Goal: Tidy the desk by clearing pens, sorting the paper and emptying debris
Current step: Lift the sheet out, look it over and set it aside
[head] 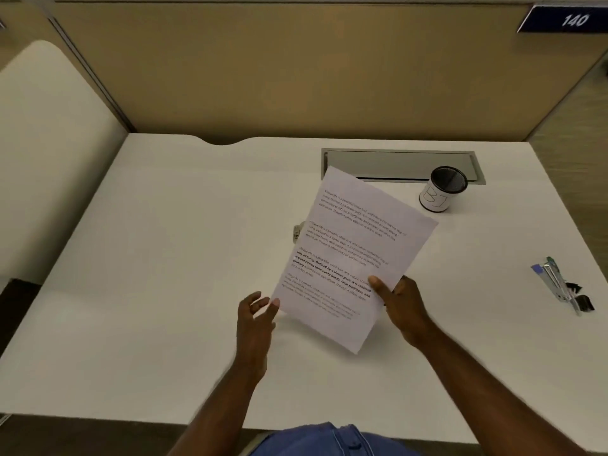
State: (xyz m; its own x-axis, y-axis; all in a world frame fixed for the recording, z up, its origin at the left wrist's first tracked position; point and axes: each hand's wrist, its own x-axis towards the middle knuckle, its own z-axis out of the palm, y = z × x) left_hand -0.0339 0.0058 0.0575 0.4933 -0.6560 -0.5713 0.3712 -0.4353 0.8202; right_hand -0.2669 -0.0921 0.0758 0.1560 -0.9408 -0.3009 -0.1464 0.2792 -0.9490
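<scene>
A printed white paper sheet (353, 255) is held tilted above the white desk (164, 258). My right hand (399, 302) pinches its lower right edge, thumb on top of the text. My left hand (255, 319) is at the sheet's lower left corner with fingers spread, a fingertip touching the edge. A black-rimmed pen cup (442, 189) with a white label stands at the back right, and I see no pens in it. A small crumpled object (297, 231) peeks out from behind the sheet's left edge, mostly hidden.
A stapler with black binder clips (562, 286) lies near the desk's right edge. A grey cable tray lid (401, 164) is set into the desk at the back. Tan partition walls (296, 70) enclose the desk behind and at the left.
</scene>
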